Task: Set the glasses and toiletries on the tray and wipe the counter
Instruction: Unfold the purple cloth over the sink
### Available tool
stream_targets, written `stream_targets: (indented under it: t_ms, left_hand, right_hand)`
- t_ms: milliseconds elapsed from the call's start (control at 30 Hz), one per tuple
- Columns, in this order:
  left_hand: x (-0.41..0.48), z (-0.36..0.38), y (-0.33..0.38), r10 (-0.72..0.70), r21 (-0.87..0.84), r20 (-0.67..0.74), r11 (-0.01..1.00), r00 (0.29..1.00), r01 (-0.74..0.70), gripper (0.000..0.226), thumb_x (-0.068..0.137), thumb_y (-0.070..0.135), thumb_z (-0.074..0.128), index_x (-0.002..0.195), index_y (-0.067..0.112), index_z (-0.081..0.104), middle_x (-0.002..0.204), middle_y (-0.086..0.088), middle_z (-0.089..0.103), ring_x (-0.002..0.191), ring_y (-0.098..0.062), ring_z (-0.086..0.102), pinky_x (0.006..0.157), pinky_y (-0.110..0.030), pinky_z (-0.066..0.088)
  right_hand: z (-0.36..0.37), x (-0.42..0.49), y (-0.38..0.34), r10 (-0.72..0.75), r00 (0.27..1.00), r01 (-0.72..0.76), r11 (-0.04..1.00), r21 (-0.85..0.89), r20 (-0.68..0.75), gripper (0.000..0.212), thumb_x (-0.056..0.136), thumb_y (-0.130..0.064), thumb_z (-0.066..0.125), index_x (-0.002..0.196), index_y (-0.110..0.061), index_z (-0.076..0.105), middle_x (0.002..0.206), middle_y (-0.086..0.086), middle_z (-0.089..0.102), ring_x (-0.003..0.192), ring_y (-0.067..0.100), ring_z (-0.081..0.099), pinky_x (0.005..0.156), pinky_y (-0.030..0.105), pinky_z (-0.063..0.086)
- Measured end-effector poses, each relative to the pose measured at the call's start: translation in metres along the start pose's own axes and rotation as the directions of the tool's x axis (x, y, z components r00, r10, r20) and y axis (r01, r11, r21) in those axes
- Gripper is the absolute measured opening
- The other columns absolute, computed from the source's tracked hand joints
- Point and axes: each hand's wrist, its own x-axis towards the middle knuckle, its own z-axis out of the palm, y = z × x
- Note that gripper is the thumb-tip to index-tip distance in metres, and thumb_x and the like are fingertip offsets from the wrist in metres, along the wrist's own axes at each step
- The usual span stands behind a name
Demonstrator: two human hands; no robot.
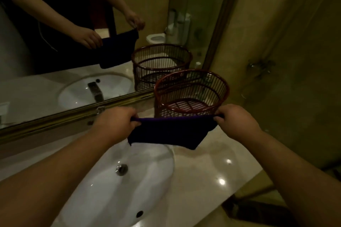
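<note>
I held the cloth (171, 131) stretched above the sink (118, 186), my left hand (118, 120) pinching one top corner and my right hand (234, 121) the other. The basket (191, 94) stood just behind, on the counter (212, 167).

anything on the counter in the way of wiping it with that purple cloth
Only the round red-brown slatted basket, standing on the beige marble counter just behind the dark purple cloth in the left hand and right hand.
</note>
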Motion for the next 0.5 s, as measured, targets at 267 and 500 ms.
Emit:
stream_targets:
  t_ms: [267,500]
  left_hand:
    - [0.086,0.009,0.066,-0.002,0.028,-0.051,1.0,0.999,0.003,0.013,0.091,0.048,0.064,0.086,0.038,0.058,0.076,0.013,0.057,0.067,-0.006,0.051,0.053,-0.03,0.041]
    - [0.126,0.02,0.086,-0.05,0.038,-0.105,0.998,0.993,0.054,0.012,0.092,0.044,0.063,0.092,0.032,0.062,0.083,0.007,0.06,0.071,-0.012,0.054,0.059,-0.033,0.048]
  right_hand:
    - [-0.017,0.065,0.084,0.024,0.998,-0.024,1.0,0.006,-0.051,0.011,0.097,-0.03,0.063,0.09,-0.025,0.069,0.078,-0.011,0.051,0.069,0.01,0.053,0.054,0.03,0.04]
    - [-0.005,0.116,0.106,0.07,0.997,-0.071,0.997,-0.029,-0.034,0.016,0.099,-0.032,0.059,0.103,-0.02,0.069,0.089,-0.002,0.06,0.073,0.013,0.055,0.056,0.031,0.044]
